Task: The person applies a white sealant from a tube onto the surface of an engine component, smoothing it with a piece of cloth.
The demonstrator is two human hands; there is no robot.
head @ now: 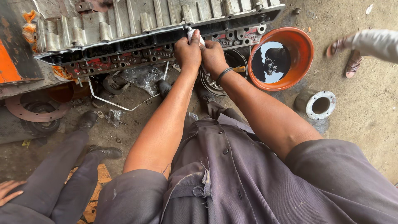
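A long grey metal engine cylinder head [124, 29] lies across the top of the head view, its lower face showing ports and red-stained patches. My left hand [188, 52] and my right hand [213, 56] are pressed together at its lower edge near the middle. Both are closed around a small white object [192, 35], perhaps a rag or a tool handle; most of it is hidden by my fingers. A dark band circles my right wrist. My arms reach out from grey work sleeves.
An orange basin [300, 45] with dark liquid stands right of my hands, a round metal flanged sleeve [320, 105] below it. Another person's sandalled feet [352, 62] show at the top right, a seated person's legs and shoes [89, 120] on the left. A bent wire [120, 108] lies on the dirty floor.
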